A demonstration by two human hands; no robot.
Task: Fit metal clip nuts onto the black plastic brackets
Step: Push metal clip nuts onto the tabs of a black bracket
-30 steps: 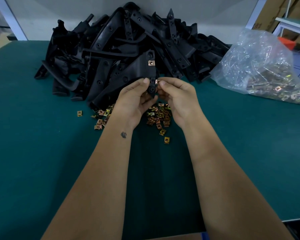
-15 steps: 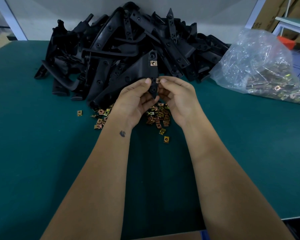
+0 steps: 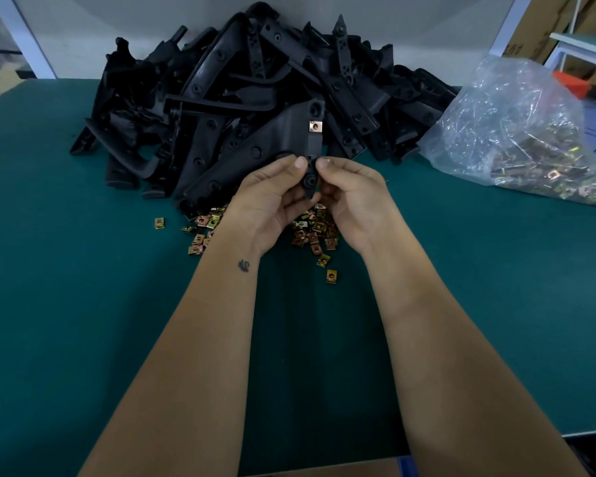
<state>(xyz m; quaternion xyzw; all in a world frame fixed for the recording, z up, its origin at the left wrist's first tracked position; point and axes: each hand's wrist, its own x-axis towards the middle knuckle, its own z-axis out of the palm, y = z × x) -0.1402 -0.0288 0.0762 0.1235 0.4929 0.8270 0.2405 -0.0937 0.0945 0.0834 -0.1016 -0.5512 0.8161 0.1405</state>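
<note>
A green desk (image 3: 83,321) carries a heap of black brackets (image 3: 241,98) at its far edge, loose clip nuts (image 3: 203,232) scattered just before it, and a clear bag (image 3: 516,132) of nuts at right.

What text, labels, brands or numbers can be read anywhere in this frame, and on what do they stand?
No legible text anywhere.
Cardboard box at top right: dark printed marks, too blurred to read.
Left forearm: a small dark tattoo, a figure rather than letters.
Held bracket, fitted clip nut, loose clip nuts and plastic bag: no markings visible.
</note>
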